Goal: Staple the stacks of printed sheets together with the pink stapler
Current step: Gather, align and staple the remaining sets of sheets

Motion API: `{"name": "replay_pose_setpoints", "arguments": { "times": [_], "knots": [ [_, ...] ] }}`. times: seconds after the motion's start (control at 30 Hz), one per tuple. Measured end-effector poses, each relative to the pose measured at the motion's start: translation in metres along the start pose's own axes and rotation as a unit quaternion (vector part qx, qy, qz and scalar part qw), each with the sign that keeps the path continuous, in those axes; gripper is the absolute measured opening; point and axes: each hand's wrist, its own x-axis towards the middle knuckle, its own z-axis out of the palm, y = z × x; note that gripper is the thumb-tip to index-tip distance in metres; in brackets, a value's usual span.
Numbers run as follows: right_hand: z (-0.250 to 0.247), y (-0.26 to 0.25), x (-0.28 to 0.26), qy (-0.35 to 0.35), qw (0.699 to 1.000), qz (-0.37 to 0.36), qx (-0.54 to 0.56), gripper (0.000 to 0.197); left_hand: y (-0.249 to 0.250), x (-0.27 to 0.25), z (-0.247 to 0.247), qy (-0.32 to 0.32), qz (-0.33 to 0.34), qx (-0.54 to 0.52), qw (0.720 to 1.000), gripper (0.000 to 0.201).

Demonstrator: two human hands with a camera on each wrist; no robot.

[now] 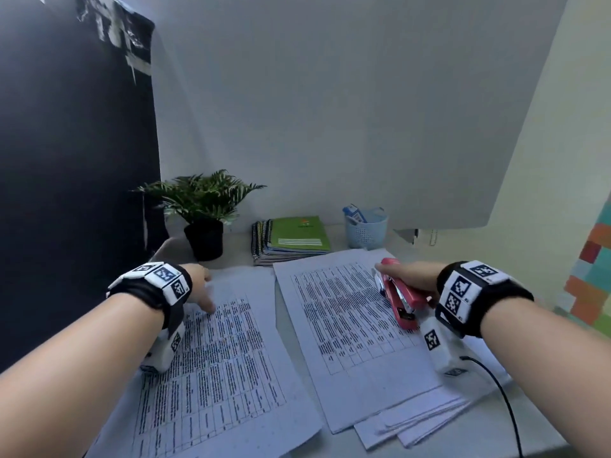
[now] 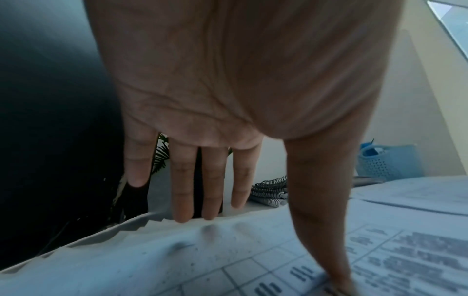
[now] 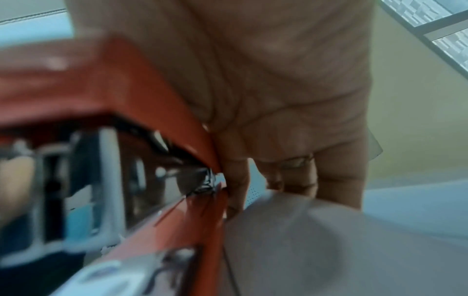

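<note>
Two hands over two stacks of printed sheets on a desk.
Left hand (image 1: 201, 285) lies flat, fingers straight, on the left stack (image 1: 211, 368); right hand (image 1: 408, 276) grips one pink stapler (image 1: 401, 299) above the right stack (image 1: 347, 325).

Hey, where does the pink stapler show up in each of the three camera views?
Head: pink stapler right of centre, gripped by the right hand.
Left wrist: not in view.
Right wrist: fills the left half, blurred.
Shared landmark: blue basket, upper right in the left wrist view.
</note>
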Motion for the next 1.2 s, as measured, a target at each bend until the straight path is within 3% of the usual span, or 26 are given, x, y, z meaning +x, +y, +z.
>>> {"name": "replay_pose_setpoints", "arguments": {
  "times": [0.23,0.33,0.4,0.53,0.63,0.7,0.8,0.93,1.07,1.13,1.2],
  "knots": [
    [0.001,-0.008,-0.004,0.037,0.993,-0.016,-0.109,0.061,0.0,0.011,0.002,-0.042,-0.015,-0.016,0.999,0.093],
    [0.0,-0.01,-0.015,0.072,0.989,-0.058,-0.114,0.051,-0.003,0.017,0.004,-0.023,-0.022,-0.025,0.999,0.098],
    [0.0,-0.011,-0.018,0.073,0.991,-0.078,-0.086,0.055,-0.002,0.019,0.003,-0.004,-0.022,0.0,1.0,0.09],
    [0.008,-0.019,-0.026,0.056,0.987,-0.149,-0.024,0.058,-0.003,0.018,-0.002,0.082,-0.036,0.06,0.994,0.038],
    [0.023,-0.029,-0.039,0.014,0.976,-0.219,0.009,0.067,-0.008,0.01,-0.014,0.15,-0.026,0.012,0.988,0.012],
    [0.036,-0.036,-0.048,-0.033,0.965,-0.253,0.066,0.07,-0.012,0.001,-0.027,0.188,0.003,-0.045,0.981,0.013],
    [0.057,-0.048,-0.058,-0.106,0.94,-0.279,0.164,0.051,-0.011,-0.024,-0.053,0.253,0.046,-0.11,0.96,0.02],
    [0.088,-0.064,-0.074,-0.21,0.909,-0.302,0.194,0.051,0.002,-0.063,-0.089,0.348,0.095,-0.151,0.92,0.029],
    [0.107,-0.068,-0.081,-0.195,0.897,-0.31,0.247,0.058,0.012,-0.094,-0.114,0.409,0.149,-0.179,0.882,0.033],
    [0.102,-0.068,-0.083,-0.177,0.889,-0.318,0.277,0.05,0.016,-0.107,-0.122,0.434,0.169,-0.178,0.867,0.032],
    [0.087,-0.069,-0.085,-0.154,0.89,-0.332,0.272,0.058,0.019,-0.119,-0.13,0.462,0.178,-0.166,0.853,0.027]
  ]
}}
